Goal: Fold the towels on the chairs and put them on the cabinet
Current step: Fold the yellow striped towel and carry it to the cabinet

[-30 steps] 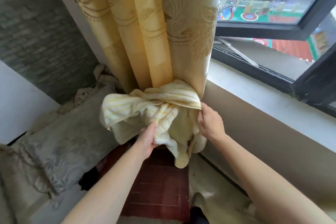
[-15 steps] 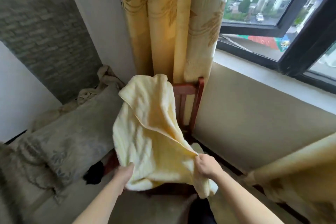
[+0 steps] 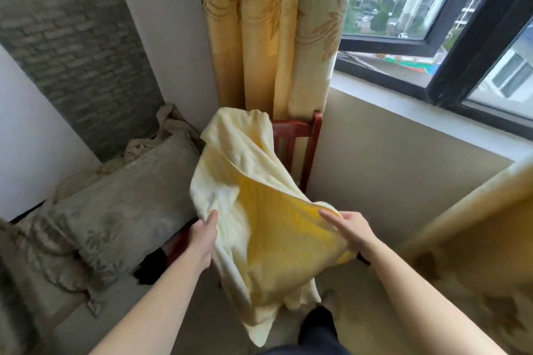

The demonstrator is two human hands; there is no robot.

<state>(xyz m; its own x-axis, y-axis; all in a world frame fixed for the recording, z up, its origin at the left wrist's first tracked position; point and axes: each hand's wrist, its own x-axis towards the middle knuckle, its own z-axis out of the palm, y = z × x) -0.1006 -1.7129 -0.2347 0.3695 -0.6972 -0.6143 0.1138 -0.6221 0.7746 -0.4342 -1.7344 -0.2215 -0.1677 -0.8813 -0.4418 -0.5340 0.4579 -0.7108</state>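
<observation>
I'm holding the towel (image 3: 259,210) spread between both hands in front of the chair (image 3: 300,135). Left hand (image 3: 202,236) is gripping the left edge, thumb on top, other fingers hidden under the cloth. Right hand (image 3: 350,228) is pinching the right edge, one finger lying along the fold, the rest tucked under. The towel's top end is covering the left part of the chair back; the bottom corner is hanging free above the floor (image 3: 178,311).

Room to move is tight. A pillow (image 3: 115,210) is crowding the left, just beside the chair seat. A second curtain panel (image 3: 476,239) is cutting in at lower right. The main curtain (image 3: 274,32) is hanging directly behind the chair. The wall under the windowsill (image 3: 403,106) is closing off the right. My foot (image 3: 317,323) is standing near the towel's lower edge.
</observation>
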